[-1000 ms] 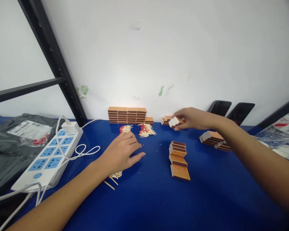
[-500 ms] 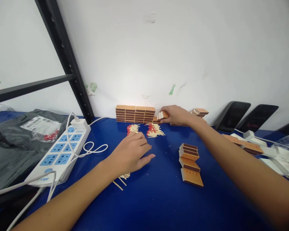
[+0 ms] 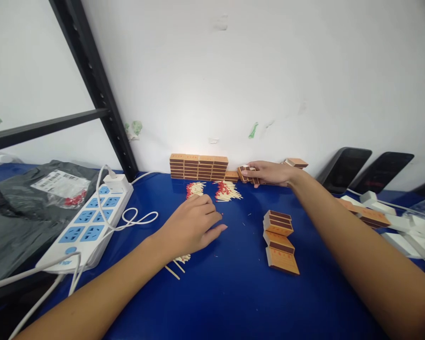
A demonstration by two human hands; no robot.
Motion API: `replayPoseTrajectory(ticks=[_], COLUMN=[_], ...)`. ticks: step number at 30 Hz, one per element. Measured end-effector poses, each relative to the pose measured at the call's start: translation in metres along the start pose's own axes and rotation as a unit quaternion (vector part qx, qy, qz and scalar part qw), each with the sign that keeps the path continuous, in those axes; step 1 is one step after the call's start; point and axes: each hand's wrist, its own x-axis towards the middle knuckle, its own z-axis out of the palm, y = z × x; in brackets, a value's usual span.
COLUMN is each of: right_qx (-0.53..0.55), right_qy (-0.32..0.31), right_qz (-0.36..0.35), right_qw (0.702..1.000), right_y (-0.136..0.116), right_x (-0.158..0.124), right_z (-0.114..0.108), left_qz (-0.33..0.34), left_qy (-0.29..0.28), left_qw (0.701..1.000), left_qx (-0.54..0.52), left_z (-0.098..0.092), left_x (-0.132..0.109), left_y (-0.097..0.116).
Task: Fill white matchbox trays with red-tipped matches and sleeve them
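Note:
At the back of the table, my right hand (image 3: 271,173) is closed around a few small matchboxes (image 3: 246,174), thumb in front; how many it holds is partly hidden. My left hand (image 3: 194,222) rests on the blue table, fingers loosely bent, thumb apart, nothing seen in it. Loose matches (image 3: 183,258) stick out from under its wrist. Just beyond its fingers lie a red-tipped match pile (image 3: 195,189) and a second match pile (image 3: 227,191). A neat matchbox stack (image 3: 199,167) stands against the wall, with a lower matchbox (image 3: 232,176) at its right end.
Leaning matchboxes (image 3: 279,241) sit in the middle right. Further right are white box trays (image 3: 407,224), more matchboxes (image 3: 373,217) and two dark phone-like slabs (image 3: 345,170) against the wall. A power strip (image 3: 88,222) with white cables and a grey plastic bag (image 3: 17,212) lie left.
My right hand has shifted slightly right and down, and the matchboxes in it have turned, now showing their dark striking sides. My left hand has stayed put.

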Motion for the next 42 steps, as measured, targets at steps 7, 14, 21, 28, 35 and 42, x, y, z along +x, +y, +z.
replayPoseTrajectory(ticks=[7, 14, 21, 28, 35, 42], right_qx=[0.039, -0.154, -0.346, -0.380, -0.357, -0.300], right_qy=[-0.011, 0.056, 0.140, 0.194, 0.275, 0.320], right_qz=[-0.011, -0.019, -0.023, -0.039, -0.078, -0.136], right_qw=[0.999, 0.986, 0.928, 0.904, 0.889, 0.888], right_y=[-0.002, -0.010, -0.011, -0.009, -0.002, 0.007], right_x=[-0.004, 0.003, 0.037, 0.036, 0.035, 0.035], right_z=[0.000, -0.003, 0.030, 0.037, 0.037, 0.036], left_qz=[0.005, 0.007, 0.006, 0.008, 0.006, 0.006], left_qy=[0.003, 0.010, 0.009, 0.005, 0.015, 0.014], left_qw=[1.000, 1.000, 1.000, 1.000, 1.000, 1.000], left_qx=[-0.003, -0.004, 0.004, 0.004, 0.007, 0.009], left_z=[0.000, 0.003, 0.002, 0.004, 0.003, 0.002], left_x=[0.000, 0.000, -0.001, 0.000, -0.001, -0.001], left_y=[0.000, -0.002, -0.002, -0.001, -0.001, -0.001])
